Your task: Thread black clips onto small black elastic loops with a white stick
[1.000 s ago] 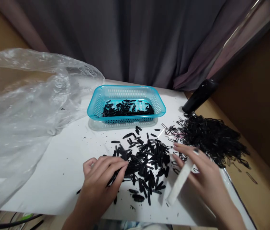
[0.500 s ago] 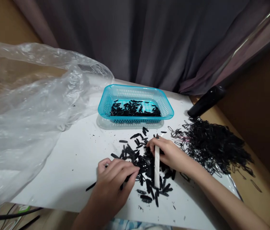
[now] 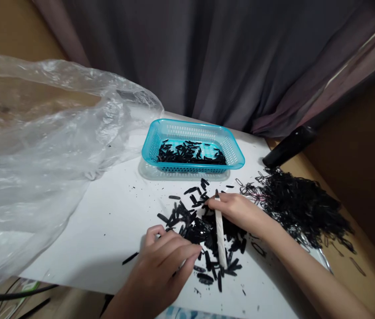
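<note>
My right hand is closed around a thin tool wrapped in white, with a dark pointed tip at its far end. Beneath it spreads a pile of small flat black pieces, elongated with rounded ends. At the pile's near left edge is my left hand, back up, with its fingers curled and thumb near the index fingertip. Whatever those fingers pinch is hidden. A thin black strip lies just left of that hand.
Behind the pile stands a blue slotted basket with black pieces inside. A heap of black loops and a black cylinder are at the right. Clear plastic sheeting covers the left of the white table.
The view has shifted slightly, so everything sits a little further right. My left hand has moved slightly right, away from the thin strip. The white-wrapped tool stays in my right hand.
</note>
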Demonstrator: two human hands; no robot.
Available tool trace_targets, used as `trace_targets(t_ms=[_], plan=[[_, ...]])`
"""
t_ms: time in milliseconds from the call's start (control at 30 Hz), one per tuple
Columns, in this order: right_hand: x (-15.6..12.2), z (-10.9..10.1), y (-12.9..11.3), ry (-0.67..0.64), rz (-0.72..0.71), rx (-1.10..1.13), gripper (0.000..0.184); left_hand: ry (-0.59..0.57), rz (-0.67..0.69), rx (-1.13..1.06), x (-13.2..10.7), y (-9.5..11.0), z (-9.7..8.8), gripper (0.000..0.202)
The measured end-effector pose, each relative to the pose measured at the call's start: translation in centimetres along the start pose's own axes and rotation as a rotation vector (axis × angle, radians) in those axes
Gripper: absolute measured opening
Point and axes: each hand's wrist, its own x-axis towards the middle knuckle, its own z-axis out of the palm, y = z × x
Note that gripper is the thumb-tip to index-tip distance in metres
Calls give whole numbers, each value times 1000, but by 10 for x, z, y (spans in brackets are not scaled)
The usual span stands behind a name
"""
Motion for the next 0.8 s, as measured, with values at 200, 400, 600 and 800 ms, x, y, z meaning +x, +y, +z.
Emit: trace_targets(t_ms=[200,400,600,800], plan=[[0,0,0,66,7,-23,31,8,1,18,0,1,-1,18],[-8,5,-2,239,52,81,22,19,22,24,-2,1,-1,18],[-37,-14,2,458,186,167,14,39,11,7,-3,1,0,20],[-91,-37,20,715,559,172,13,32,28,4,-3,2,0,18]])
